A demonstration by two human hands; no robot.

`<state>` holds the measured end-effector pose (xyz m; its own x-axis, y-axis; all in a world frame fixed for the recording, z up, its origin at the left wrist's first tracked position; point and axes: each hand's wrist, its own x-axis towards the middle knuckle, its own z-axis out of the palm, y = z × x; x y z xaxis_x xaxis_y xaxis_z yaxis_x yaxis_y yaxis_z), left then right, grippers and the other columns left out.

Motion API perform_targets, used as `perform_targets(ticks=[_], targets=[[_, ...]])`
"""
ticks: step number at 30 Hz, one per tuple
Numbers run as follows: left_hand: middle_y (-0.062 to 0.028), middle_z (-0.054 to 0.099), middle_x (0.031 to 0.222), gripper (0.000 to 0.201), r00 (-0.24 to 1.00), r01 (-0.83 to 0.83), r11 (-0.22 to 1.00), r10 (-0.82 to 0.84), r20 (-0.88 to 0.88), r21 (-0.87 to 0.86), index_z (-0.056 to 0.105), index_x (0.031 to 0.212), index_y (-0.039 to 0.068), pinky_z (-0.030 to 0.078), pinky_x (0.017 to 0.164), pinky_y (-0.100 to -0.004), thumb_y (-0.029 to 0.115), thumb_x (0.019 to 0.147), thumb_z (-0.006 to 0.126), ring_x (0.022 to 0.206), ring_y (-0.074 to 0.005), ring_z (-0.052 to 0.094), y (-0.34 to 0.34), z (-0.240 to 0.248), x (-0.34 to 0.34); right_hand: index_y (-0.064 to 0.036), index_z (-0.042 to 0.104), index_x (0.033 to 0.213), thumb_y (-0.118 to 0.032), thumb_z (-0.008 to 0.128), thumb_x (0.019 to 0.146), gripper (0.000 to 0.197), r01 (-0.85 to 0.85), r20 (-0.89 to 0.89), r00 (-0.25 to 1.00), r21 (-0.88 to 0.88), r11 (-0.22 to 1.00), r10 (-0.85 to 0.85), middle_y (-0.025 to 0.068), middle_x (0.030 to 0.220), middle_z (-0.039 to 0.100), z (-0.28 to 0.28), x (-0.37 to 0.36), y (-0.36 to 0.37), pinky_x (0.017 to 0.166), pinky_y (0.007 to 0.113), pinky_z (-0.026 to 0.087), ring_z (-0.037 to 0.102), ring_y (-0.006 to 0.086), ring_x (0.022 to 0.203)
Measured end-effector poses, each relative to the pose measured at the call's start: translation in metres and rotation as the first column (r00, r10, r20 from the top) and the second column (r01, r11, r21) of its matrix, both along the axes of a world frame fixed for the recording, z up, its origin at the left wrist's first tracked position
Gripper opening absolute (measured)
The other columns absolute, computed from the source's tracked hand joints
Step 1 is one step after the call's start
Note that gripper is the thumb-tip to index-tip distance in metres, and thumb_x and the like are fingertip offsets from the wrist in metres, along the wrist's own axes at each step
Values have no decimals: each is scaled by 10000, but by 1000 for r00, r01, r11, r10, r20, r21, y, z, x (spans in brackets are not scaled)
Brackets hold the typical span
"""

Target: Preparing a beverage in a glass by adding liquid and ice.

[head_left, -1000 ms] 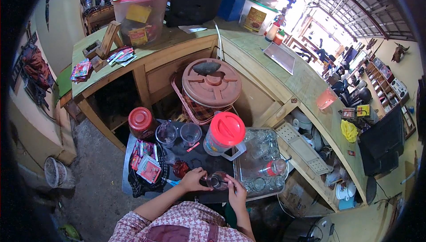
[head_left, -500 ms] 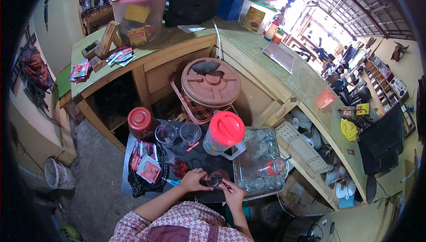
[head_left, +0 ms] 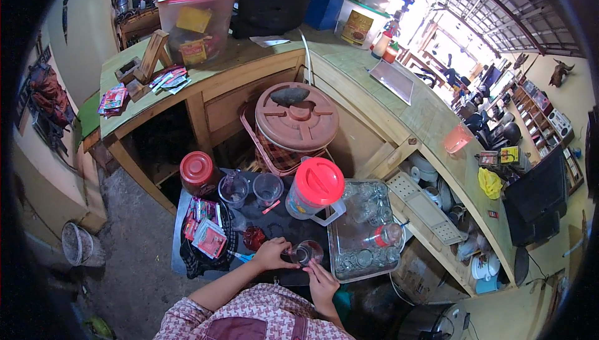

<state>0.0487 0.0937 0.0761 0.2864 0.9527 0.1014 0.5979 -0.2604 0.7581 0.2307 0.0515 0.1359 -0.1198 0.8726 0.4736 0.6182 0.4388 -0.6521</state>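
Note:
A clear cup [head_left: 309,251] stands at the near edge of the dark table, with something dark inside it. My left hand [head_left: 274,254] is closed on its left side, thumb and fingers around the wall. The fingers of my right hand [head_left: 322,281] pinch its near right rim. Just left of my left hand lie a small dark red bag [head_left: 254,238] and scissors with a light blue handle [head_left: 242,256]. Beyond the cup stands a pitcher [head_left: 317,184] with a red lid. Two clear plastic cups [head_left: 233,189] are farther left.
A metal tray [head_left: 334,259] with several upturned glasses and a red-labelled bottle [head_left: 387,234] lies to the right. Colourful sachets [head_left: 209,238] fill a black basket at left, below a red-lidded jar [head_left: 198,171]. A lidded brown bucket [head_left: 296,115] stands behind; a wooden counter [head_left: 374,100] curves around.
My right hand has shifted slightly down and left, its fingers now lower at the cup's near rim. The cup shows more openly between my hands. My left hand stays nearly in place.

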Motion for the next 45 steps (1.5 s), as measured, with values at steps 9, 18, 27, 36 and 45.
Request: perform_targets(ticks=[9,18,27,36,45], targets=[[-93,532,784,547,1000,-8,1000,8,6,-10,556,741,74,443,696,-380,565,570,723,813,-289,560,0,-1,0,20,634,940,79,685,671,280,-118,41,993,112,987,114,158,949,648,9,2,-8,697,306,521,651,258,828],[-88,537,790,544,1000,6,1000,-6,6,-15,559,745,77,440,698,-381,560,563,730,818,-286,558,1,-3,0,36,619,950,74,677,685,274,-179,27,984,120,976,177,174,877,643,41,6,-13,680,302,517,647,259,760],[-96,557,817,594,999,17,999,-18,-31,-41,584,797,64,444,724,-384,603,575,696,840,-292,556,2,-2,0,-2,604,1079,-29,577,845,238,146,-401,890,-196,970,-215,96,755,631,4,4,38,466,199,444,540,76,540],[-107,566,822,634,999,9,1000,-9,-43,-2,596,836,40,446,726,-378,608,571,695,841,-292,555,0,-7,0,42,607,825,-187,611,850,231,123,-586,690,-483,867,-425,59,597,556,4,-10,60,383,211,391,488,77,417],[-96,565,831,620,998,-14,1000,14,-61,5,588,822,48,445,725,-373,600,565,702,843,-287,553,-1,-6,0,39,592,664,-303,654,814,379,130,-518,716,-559,819,-467,57,535,545,11,-5,76,335,218,368,483,91,372]])
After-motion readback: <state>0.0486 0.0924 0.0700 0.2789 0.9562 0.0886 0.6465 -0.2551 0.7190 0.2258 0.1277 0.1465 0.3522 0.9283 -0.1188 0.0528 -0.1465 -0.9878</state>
